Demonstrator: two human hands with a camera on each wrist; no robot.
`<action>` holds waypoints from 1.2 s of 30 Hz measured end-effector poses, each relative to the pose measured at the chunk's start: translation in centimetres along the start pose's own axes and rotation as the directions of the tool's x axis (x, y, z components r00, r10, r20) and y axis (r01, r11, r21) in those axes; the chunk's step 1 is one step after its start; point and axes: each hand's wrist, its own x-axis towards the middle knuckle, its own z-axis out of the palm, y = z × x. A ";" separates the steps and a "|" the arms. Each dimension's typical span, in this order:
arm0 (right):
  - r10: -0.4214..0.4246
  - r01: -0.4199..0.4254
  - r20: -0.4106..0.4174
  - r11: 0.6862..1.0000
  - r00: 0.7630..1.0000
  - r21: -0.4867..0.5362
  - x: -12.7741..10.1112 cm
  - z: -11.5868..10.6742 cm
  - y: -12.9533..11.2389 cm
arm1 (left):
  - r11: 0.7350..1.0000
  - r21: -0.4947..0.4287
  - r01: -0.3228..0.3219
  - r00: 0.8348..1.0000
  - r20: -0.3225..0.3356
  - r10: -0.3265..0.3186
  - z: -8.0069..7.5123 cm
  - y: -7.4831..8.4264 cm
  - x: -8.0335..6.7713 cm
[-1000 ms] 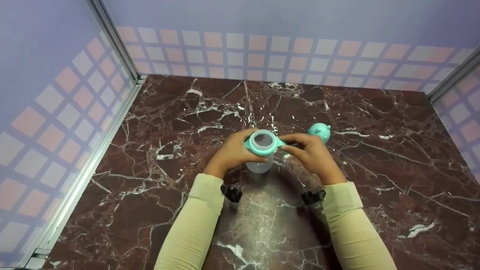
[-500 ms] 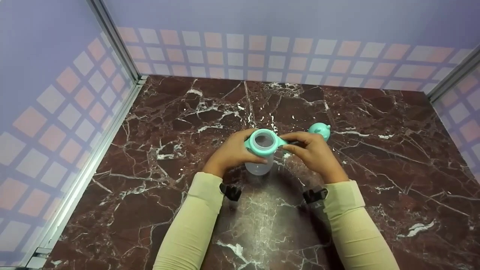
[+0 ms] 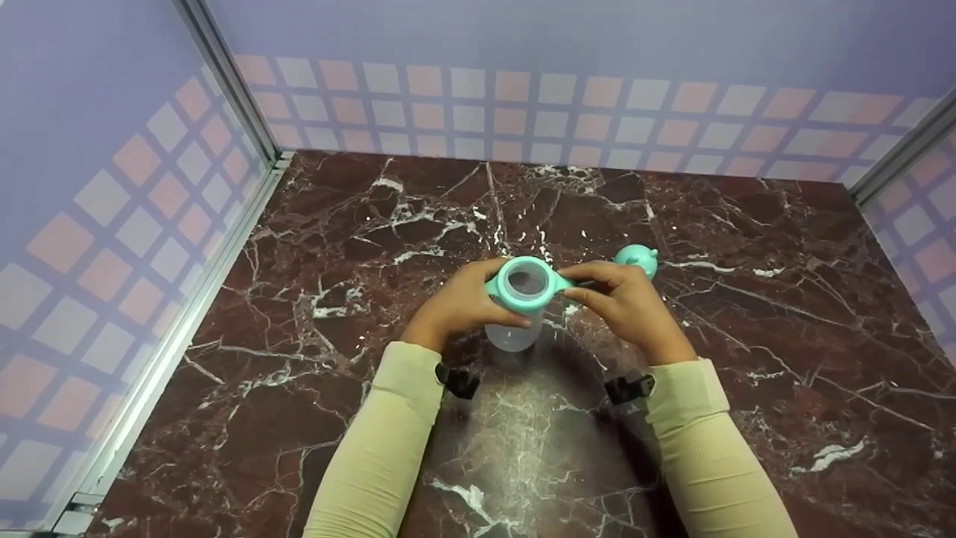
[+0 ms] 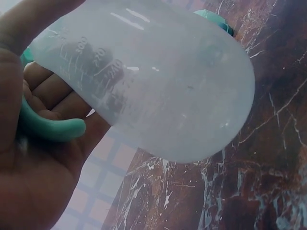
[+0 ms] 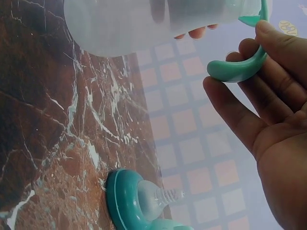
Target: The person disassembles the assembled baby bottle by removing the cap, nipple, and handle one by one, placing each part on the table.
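Note:
My left hand grips a translucent baby bottle round its upper part, thumb on the near side and fingers behind. The bottle is tilted, its open mouth upward in the head view and its base toward me. A teal handle ring sits round the neck; one curved handle arm lies by my left palm. My right hand pinches the other teal handle arm between thumb and fingers. Raised measuring marks show on the bottle wall.
Beyond my right hand, a teal knobbed dome rests on the dark marbled table. A clear teat in a teal collar appears in the right wrist view. Tiled-pattern panels close off the back and sides.
The bottle's base has swung slightly toward me. Both hands keep their hold on bottle and handle, with only a very slight shift.

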 end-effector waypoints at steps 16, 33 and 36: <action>-0.055 0.055 -0.009 0.998 0.998 -0.043 -0.1 -0.4 -0.4 | 0.999 0.037 0.030 1.000 -0.006 -0.030 0.0 -0.2 -0.1; -0.104 0.102 -0.029 0.993 0.994 -0.057 -0.1 -1.2 -0.9 | 0.997 0.048 0.062 0.998 -0.008 -0.062 -0.2 -0.4 -0.3; -0.093 0.091 -0.039 0.994 0.995 -0.056 -0.1 -1.4 -0.9 | 0.997 0.043 0.067 0.998 -0.016 -0.066 -0.2 -0.6 -0.3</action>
